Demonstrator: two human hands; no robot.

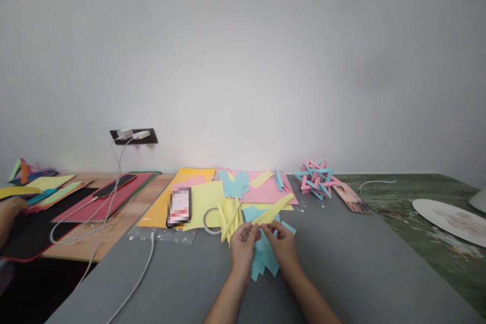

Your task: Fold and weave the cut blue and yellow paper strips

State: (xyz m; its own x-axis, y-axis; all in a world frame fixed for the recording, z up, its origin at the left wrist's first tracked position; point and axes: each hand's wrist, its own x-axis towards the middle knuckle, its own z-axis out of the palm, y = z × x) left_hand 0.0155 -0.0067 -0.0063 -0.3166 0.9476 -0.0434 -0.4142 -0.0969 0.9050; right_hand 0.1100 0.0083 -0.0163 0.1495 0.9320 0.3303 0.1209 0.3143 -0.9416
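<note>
A yellow paper strip [279, 208] slants up to the right between my hands, above the grey table. My left hand [244, 244] pinches its lower left end, and my right hand [280, 243] has fingers closed on its lower edge. Blue paper pieces [267, 255] lie beneath and between the hands. Just left of my left hand is a pile of folded yellow strips [229, 216], beside a roll of tape [209, 221]. More blue pieces [239, 184] rest on pink paper [261, 193] behind.
A pink and blue folded-paper model [317, 179] stands at the back right, near a picture-backed phone [352, 197]. Another phone [179, 207] lies on yellow and orange sheets. White cables [142, 276] cross the left side. Another person's hand [13, 207] is at far left; a white plate [451, 220] at right.
</note>
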